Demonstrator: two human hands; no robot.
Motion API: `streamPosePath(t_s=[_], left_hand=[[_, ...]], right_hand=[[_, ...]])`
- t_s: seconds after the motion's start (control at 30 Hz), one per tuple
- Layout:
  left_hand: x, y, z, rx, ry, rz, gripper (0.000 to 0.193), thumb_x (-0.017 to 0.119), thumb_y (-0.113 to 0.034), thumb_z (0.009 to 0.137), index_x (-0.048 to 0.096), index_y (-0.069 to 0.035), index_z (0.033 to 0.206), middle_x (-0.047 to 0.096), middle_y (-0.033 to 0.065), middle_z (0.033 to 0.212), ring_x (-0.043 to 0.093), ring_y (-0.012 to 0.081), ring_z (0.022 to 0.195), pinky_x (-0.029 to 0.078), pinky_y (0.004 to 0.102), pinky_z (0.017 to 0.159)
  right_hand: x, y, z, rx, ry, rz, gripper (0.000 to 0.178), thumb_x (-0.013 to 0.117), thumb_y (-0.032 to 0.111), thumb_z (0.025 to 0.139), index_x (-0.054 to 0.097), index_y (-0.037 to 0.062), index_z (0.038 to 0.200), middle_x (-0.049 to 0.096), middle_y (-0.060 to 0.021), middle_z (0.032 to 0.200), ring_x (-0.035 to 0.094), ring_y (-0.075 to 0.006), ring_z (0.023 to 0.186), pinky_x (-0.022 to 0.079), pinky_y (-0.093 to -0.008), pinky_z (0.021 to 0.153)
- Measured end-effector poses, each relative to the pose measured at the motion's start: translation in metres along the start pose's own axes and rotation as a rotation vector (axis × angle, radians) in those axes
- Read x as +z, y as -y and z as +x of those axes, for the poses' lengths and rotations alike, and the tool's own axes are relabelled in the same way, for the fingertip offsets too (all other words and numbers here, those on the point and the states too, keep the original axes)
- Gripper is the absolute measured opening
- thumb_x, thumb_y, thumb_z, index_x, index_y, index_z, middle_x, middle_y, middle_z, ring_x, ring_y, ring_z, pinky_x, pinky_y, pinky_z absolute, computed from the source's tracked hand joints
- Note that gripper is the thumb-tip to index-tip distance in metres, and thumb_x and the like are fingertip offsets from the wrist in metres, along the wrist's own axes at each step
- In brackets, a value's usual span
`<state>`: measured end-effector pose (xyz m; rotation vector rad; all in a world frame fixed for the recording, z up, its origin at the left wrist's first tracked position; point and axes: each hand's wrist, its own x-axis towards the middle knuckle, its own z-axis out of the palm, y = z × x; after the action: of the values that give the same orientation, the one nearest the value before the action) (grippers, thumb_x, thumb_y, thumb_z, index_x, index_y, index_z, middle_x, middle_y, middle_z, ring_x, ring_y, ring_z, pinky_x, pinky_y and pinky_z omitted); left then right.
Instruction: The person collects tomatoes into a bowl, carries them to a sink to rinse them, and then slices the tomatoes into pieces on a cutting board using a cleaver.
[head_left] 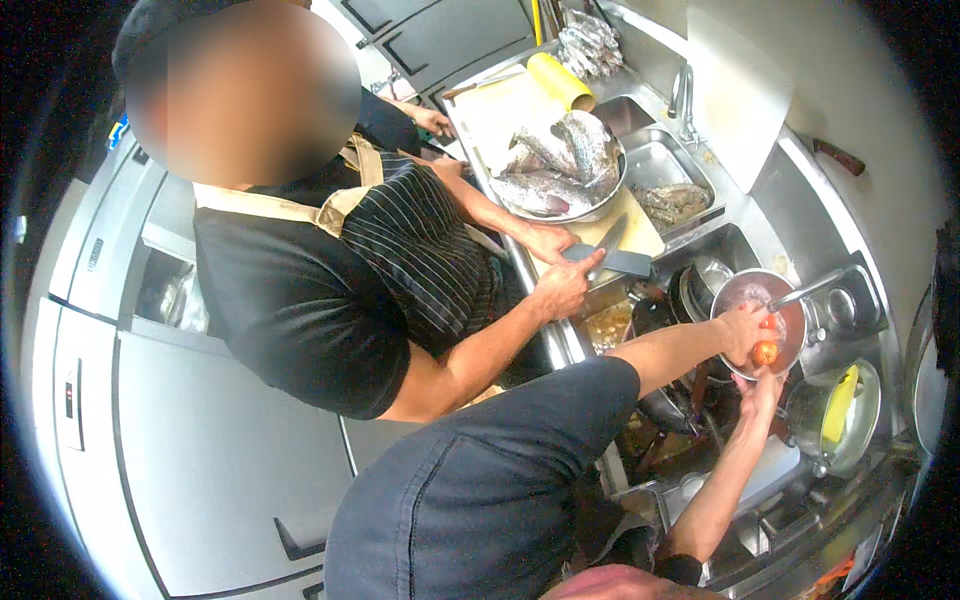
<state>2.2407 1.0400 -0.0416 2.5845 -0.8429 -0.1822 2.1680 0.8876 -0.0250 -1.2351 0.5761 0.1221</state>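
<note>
My left hand (740, 332) reaches into a metal bowl (793, 312), its fingers curled against a red tomato (769, 322) and partly hidden by it. An orange-red tomato (765, 353) lies beside that hand, near the bowl's closer side. With my right hand (762, 392) I grip the bowl's near rim from outside. A curved faucet spout (815, 288) extends over the bowl, which is held above the sink.
At the left, a co-worker holds a knife (610, 243) against a grey sharpening stone (622, 262). Whole fish (570, 160) fill a large bowl on a cutting board (640, 232). Pans (690, 290) crowd the sink. A pot (868, 420) with something yellow stands right.
</note>
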Motion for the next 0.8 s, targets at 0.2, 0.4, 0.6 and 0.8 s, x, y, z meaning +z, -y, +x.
streamPosePath(t_s=[0.2,0.4,0.6,0.8], left_hand=[[0.002,-0.02,0.004,-0.073,-0.04,-0.064,0.091,0.083,-0.067,0.072,0.056,-0.038,0.153,0.044,0.0246,0.162,0.04,0.0548,0.148,0.036,0.0659,0.121],[0.016,-0.021,0.007,-0.148,-0.009,-0.099,0.062,0.078,-0.035,0.087,0.063,-0.038,0.147,0.039,0.0176,0.162,0.048,0.0457,0.143,0.049,0.0554,0.114],[0.028,0.006,0.0,-0.075,-0.031,-0.098,0.058,0.079,-0.029,0.085,0.066,-0.036,0.142,0.037,0.0087,0.165,0.045,0.0444,0.144,0.048,0.0551,0.116],[0.009,0.014,-0.01,0.093,0.057,0.027,0.071,0.079,-0.032,0.081,0.062,-0.038,0.149,0.038,0.0071,0.168,0.042,0.0433,0.148,0.043,0.0582,0.119]], right_hand=[[-0.032,-0.023,0.018,-0.025,0.094,0.061,0.069,0.062,0.005,0.097,0.038,0.0205,0.16,0.06,-0.0139,0.144,0.066,-0.0324,0.124,0.067,-0.0536,0.079],[-0.014,0.001,-0.013,0.059,-0.083,-0.043,0.065,0.052,-0.002,0.086,0.045,0.0115,0.15,0.059,-0.0139,0.136,0.07,-0.0327,0.108,0.07,-0.0469,0.07],[-0.018,-0.022,0.005,0.107,-0.028,-0.051,0.071,0.05,-0.005,0.088,0.037,0.0131,0.156,0.06,-0.0189,0.138,0.075,-0.0369,0.101,0.072,-0.0441,0.062],[0.001,-0.01,-0.01,0.077,-0.026,-0.058,0.067,0.049,-0.005,0.087,0.041,0.005,0.153,0.062,-0.0196,0.134,0.075,-0.036,0.096,0.072,-0.0431,0.066]])
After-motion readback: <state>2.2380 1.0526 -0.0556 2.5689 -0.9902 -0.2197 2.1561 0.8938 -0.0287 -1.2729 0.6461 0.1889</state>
